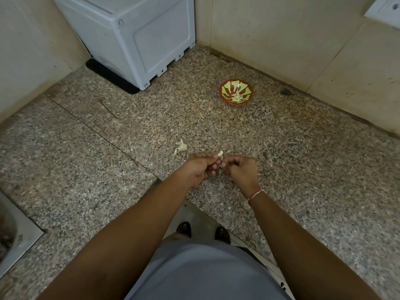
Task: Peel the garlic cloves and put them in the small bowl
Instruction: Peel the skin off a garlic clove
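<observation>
Speckled granite worktop (303, 169) is carrying a small bowl (236, 92) (peeled cloves inside, well apart from hands), while left hand (200, 167) and right hand (242, 172) are both pinching a garlic clove (220, 153) with curled fingers (215, 158), loose garlic pieces (181, 146) lying nearby.

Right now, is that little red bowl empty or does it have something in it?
Not empty. The small bowl sits upright on the counter, with a few pale peeled garlic cloves at its bottom.

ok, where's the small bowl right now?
Head view: the small bowl sits on the granite counter at upper right of centre, near the back wall, beyond both hands and right of the white appliance.
</observation>
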